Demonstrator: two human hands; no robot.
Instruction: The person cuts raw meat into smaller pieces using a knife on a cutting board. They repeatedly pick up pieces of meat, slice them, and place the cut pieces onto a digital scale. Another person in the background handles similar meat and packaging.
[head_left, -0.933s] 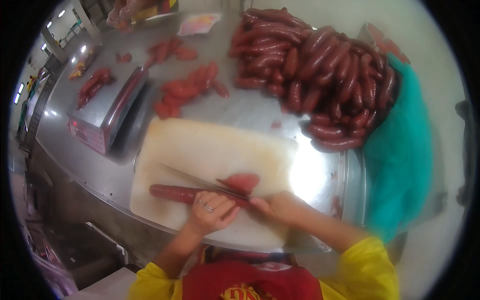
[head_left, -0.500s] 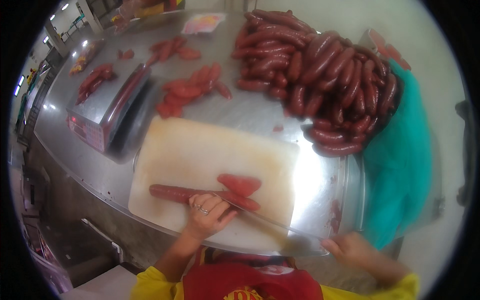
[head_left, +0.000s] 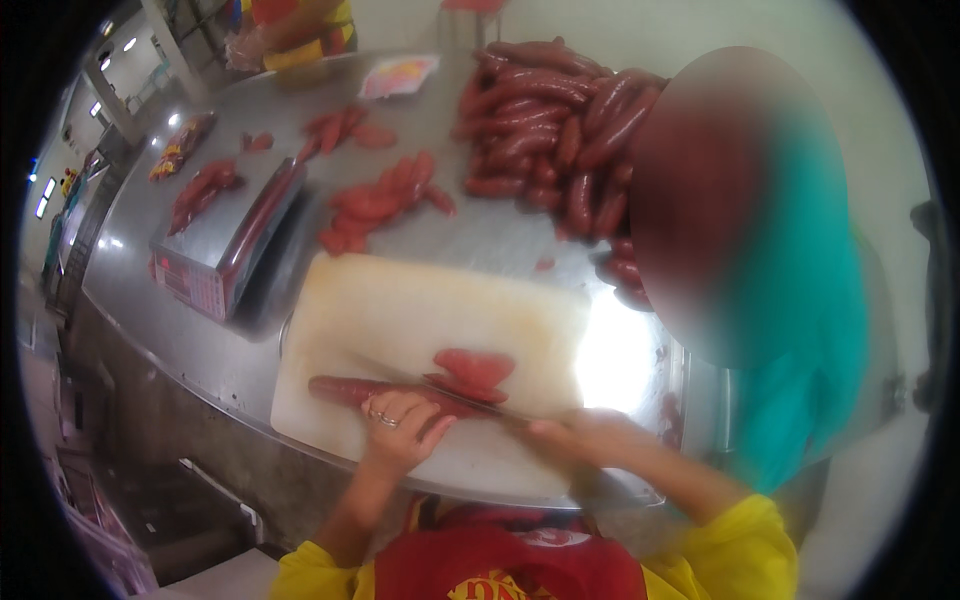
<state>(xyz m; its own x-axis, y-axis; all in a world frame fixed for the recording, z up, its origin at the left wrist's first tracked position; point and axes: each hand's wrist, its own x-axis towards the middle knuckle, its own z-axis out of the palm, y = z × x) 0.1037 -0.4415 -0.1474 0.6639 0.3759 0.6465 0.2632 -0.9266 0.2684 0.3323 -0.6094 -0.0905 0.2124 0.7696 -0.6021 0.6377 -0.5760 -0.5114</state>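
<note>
A long dark red sausage [head_left: 338, 390] lies across the white cutting board [head_left: 345, 290]. My left hand [head_left: 398, 428], with a ring on one finger, presses on the sausage with its fingers closed over it. My right hand [head_left: 580, 438] is closed round the handle of a long knife [head_left: 512, 413]. The blade slants away to the left, just beyond my left fingers, crossing the sausage; motion blurs its far part. Cut red sausage slices [head_left: 474, 370] lie flat on the board beyond the blade, touching one another.
Whole sausages [head_left: 530, 125] are heaped at the back right, partly blurred. Teal cloth [head_left: 815, 400] hangs at the right. Cut pieces [head_left: 385, 190] lie behind the board. A scale [head_left: 195, 265] bearing sausage pieces stands left. Another person's hand [head_left: 245, 50] shows at the far edge.
My right hand has moved left and away from me, carrying the knife so its blade reaches past the sausage. Another thin piece lies by the slices. The view has shifted slightly.
</note>
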